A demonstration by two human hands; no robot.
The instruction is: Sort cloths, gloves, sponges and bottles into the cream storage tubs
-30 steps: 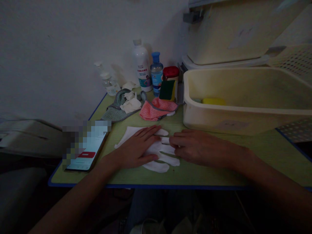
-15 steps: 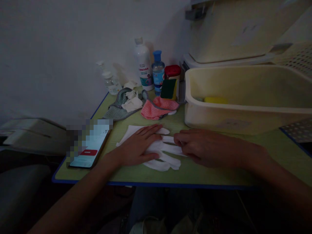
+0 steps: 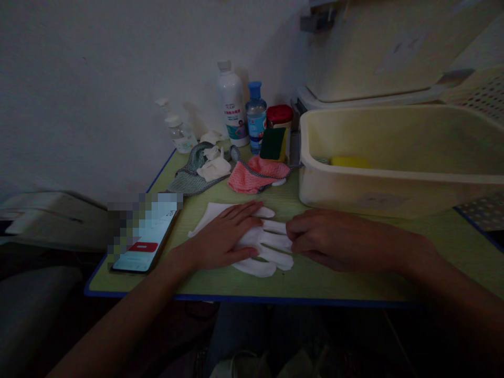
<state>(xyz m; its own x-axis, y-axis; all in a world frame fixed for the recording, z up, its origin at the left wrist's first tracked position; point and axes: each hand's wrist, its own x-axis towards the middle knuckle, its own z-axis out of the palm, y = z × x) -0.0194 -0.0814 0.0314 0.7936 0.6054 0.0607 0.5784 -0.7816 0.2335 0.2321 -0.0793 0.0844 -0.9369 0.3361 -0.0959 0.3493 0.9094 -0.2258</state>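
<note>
A white glove (image 3: 252,247) lies flat on the green table (image 3: 342,286), its cuff to the left and its fingers pointing right. My left hand (image 3: 228,233) rests flat across the palm of the glove, fingers stretched out and the thumb apart. At the glove's fingertips, my right hand (image 3: 323,239) is closed in a pinch on the ends of the middle fingers of the glove. Those ends are hidden under my right fingers. The lower glove fingers lie loose on the table.
A phone (image 3: 145,236) lies at the left. Behind are a grey cloth (image 3: 192,176), a pink cloth (image 3: 252,176), a sponge (image 3: 273,144), a white bottle (image 3: 234,110), a blue bottle (image 3: 255,118) and a pump bottle (image 3: 181,136). A cream bin (image 3: 394,191) stands at the right.
My right hand has shifted slightly to the right along the glove's fingers. My left hand stays on the glove's palm.
</note>
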